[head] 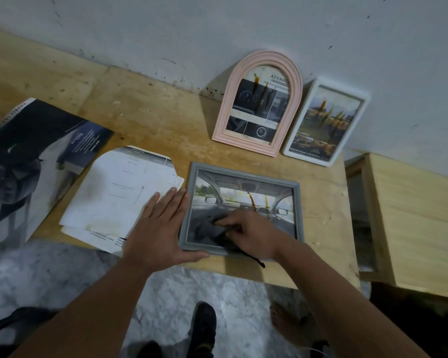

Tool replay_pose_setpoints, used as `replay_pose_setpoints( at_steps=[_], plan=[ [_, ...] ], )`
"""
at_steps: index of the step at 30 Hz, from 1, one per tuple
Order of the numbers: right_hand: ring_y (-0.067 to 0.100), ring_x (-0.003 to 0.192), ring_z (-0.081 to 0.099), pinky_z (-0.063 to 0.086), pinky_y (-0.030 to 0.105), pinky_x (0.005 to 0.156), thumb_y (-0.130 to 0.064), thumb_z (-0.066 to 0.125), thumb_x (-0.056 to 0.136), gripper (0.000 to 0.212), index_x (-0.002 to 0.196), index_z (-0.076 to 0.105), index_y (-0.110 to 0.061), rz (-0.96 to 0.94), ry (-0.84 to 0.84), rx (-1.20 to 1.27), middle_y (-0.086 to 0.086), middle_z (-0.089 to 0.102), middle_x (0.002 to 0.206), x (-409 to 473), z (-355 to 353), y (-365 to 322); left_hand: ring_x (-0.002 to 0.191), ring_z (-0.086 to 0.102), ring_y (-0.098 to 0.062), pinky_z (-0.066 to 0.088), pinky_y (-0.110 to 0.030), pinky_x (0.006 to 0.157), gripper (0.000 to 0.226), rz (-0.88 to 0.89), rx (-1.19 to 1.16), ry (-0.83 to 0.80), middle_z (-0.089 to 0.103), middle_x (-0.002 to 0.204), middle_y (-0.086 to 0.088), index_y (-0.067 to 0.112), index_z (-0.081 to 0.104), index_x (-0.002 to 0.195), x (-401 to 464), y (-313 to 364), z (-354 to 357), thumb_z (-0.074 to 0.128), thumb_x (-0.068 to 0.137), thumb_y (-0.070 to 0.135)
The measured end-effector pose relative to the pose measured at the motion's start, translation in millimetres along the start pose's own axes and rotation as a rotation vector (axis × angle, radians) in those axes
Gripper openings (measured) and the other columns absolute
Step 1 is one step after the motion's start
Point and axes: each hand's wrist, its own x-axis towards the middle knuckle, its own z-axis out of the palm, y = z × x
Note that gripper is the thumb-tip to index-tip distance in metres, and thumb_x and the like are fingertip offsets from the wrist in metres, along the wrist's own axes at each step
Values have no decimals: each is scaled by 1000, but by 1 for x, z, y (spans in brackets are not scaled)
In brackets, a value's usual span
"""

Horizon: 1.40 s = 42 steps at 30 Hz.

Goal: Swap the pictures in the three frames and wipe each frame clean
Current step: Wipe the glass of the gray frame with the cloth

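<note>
A grey rectangular frame [245, 174] lies flat near the table's front edge, holding a car-interior picture with brown streaks on its glass. My right hand [246, 232] grips a dark cloth [212, 229] and presses it on the lower part of the glass. My left hand [159, 224] lies flat with straight fingers against the frame's left side, thumb along its bottom edge. A pink arched frame [259, 104] and a white rectangular frame [326, 122] lean upright against the wall behind, both with brown stains on their glass.
Loose stained paper sheets [117, 197] lie left of the grey frame, and a dark brochure [34, 161] lies further left. The wooden table [150, 109] abuts a white wall. A wooden box [414, 223] stands at the right. A foot and a dark shoe show below.
</note>
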Motion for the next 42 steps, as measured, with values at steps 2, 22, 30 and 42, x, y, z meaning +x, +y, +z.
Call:
replay_pose_setpoints(
  at_steps=[2,22,30,42],
  plan=[
    [24,120,59,42,27,102,-10,54,99,41,135,65,-23,76,133,2,7,65,132,10,-18,11,162,-1,-20,12,-53,130,136,0,2,-6,4,175,-4,11,7,166,1,0,0,30,71,105],
    [28,115,58,44,30,95,-13,54,99,39,137,62,-19,106,314,-60,10,60,127,26,-36,28,162,0,-20,16,-53,129,135,-5,31,-13,5,175,-4,10,8,166,0,2,-2,31,71,105],
    [33,98,64,55,44,81,-28,50,97,32,121,71,-21,80,222,-147,9,59,118,12,11,3,162,6,-20,17,-53,129,136,-2,31,6,12,174,-5,9,15,165,0,2,1,37,71,104],
    [33,104,64,49,34,84,-16,55,98,28,120,72,-18,162,338,-81,10,69,115,0,-19,39,162,1,-17,10,-51,130,134,-10,30,1,7,175,-3,12,9,166,0,1,2,36,72,103]
  ],
)
